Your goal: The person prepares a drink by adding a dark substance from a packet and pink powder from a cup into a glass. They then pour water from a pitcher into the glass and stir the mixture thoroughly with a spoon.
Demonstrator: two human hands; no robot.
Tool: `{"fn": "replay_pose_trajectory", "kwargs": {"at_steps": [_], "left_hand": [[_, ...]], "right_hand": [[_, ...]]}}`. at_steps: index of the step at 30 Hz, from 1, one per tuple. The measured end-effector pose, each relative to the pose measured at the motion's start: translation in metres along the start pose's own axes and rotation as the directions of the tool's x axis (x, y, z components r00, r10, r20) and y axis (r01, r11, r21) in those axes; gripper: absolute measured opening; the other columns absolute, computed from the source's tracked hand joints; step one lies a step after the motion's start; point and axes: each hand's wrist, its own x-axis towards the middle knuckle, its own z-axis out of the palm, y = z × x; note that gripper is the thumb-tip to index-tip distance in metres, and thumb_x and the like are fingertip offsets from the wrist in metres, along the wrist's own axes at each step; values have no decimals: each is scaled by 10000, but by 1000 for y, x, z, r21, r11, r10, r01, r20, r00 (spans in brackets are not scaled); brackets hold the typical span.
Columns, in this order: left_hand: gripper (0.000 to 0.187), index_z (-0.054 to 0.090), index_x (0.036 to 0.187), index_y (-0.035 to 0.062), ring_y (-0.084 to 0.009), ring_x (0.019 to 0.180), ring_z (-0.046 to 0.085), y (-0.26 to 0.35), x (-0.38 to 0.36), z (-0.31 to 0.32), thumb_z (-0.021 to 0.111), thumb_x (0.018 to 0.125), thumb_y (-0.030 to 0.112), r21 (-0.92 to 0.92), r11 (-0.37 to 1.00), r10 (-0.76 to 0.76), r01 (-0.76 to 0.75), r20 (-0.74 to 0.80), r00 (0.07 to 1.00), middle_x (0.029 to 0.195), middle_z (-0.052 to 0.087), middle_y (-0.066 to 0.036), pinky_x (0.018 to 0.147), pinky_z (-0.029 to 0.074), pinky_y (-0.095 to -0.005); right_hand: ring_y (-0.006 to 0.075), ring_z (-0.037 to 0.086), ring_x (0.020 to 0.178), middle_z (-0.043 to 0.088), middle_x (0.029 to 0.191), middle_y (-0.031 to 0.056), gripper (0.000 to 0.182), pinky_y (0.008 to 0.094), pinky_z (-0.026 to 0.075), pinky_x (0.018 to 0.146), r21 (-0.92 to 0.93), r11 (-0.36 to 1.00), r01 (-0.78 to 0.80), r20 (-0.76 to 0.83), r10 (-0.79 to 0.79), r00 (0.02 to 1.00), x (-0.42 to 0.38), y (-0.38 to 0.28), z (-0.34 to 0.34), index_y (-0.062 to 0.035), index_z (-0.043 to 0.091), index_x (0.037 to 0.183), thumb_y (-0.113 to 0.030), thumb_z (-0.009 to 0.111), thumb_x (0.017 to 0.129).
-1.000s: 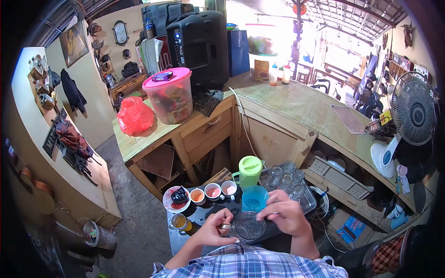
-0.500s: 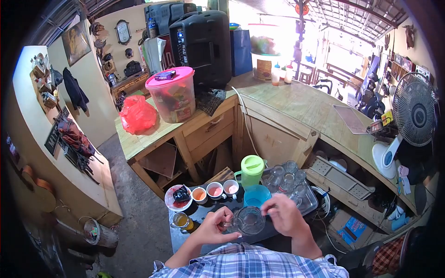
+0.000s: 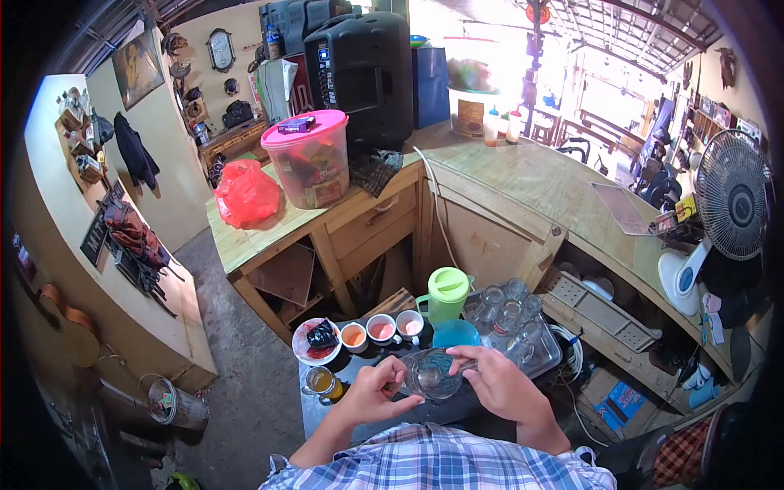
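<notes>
A clear glass mug (image 3: 431,377) is tilted so that its round opening faces me, above the near side of the low dark table. My left hand (image 3: 371,394) is closed around its left side, where the handle seems to be. At the right rim, my right hand (image 3: 496,385) has its fingers bent and pressed together on the glass; the fingertips partly hide that edge. Just beyond the mug is a blue plastic container (image 3: 456,333), beside a lime-green lidded pitcher (image 3: 447,296). A glass mug of yellow-orange liquid (image 3: 324,384) stands left of my left hand.
White cups (image 3: 381,328) with orange and pink contents stand in a row. Left of them, a plate (image 3: 304,347) holds a black packet. Several upturned glasses (image 3: 512,314) fill a metal tray (image 3: 549,359) at right. A wooden counter (image 3: 523,184) rises behind.
My right hand has moved left and slightly up, from beside the mug onto its rim. The mug has risen slightly and tilted, still in my left hand. The view has shifted slightly.
</notes>
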Motion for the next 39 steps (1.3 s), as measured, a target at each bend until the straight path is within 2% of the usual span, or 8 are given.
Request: {"fn": "replay_pose_trajectory", "kwargs": {"at_steps": [13,17,20,24,28,32,36,39], "left_hand": [[385,485,832,65,-37,480,363,-4,-2,0,831,711,183,47,999,-15,17,-26,1000,565,386,34,437,268,-210],[386,488,834,61,-34,478,370,-5,1,1,832,709,183,83,996,33,-31,-22,999,573,392,33,436,279,-208],[470,416,755,113,-38,477,357,-2,1,2,869,664,197,43,999,-25,26,-39,999,564,410,39,438,266,-191],[465,414,751,115,-36,479,353,-2,1,2,865,667,191,39,999,-30,31,-23,999,567,411,39,438,263,-193],[381,492,837,62,-37,478,371,-6,-1,2,830,715,189,38,999,7,-7,-8,1000,580,393,35,436,287,-209],[383,485,823,68,-42,477,365,-3,-2,2,831,714,192,39,999,-3,4,-9,1000,579,391,34,439,289,-211],[385,476,812,68,-47,483,363,-6,-4,3,828,716,191,31,1000,-5,5,5,1000,574,385,29,446,289,-213],[382,474,810,66,-48,485,359,-6,-7,3,823,723,193,42,999,-28,27,19,999,566,374,30,448,285,-215]], "right_hand": [[193,678,766,706,858,122,210,269,507,676,397,918,-16,-117,68,991,-5,6,-1,8,709,917,-151,573,923],[158,655,701,716,860,110,275,286,505,645,275,953,-127,95,104,990,-2,8,8,18,705,953,-206,545,952],[106,632,685,719,849,88,263,262,494,620,597,785,-167,-94,274,957,-10,16,1,16,703,959,-197,549,955],[94,629,695,716,828,86,303,243,492,626,307,942,-135,45,127,991,-1,6,10,21,712,923,-239,559,955],[127,648,706,717,842,101,285,258,499,647,652,752,-102,-82,204,976,-18,27,3,0,716,916,-256,592,933],[143,662,716,713,818,101,325,267,511,677,348,920,-178,80,160,984,-2,8,7,12,710,861,-287,600,926],[166,670,727,712,820,96,326,272,510,678,545,838,27,-166,77,983,-13,22,5,11,707,849,-280,587,934],[164,669,728,709,807,88,364,268,504,669,458,888,-39,-77,83,994,-9,19,6,8,705,839,-318,576,937]]}}
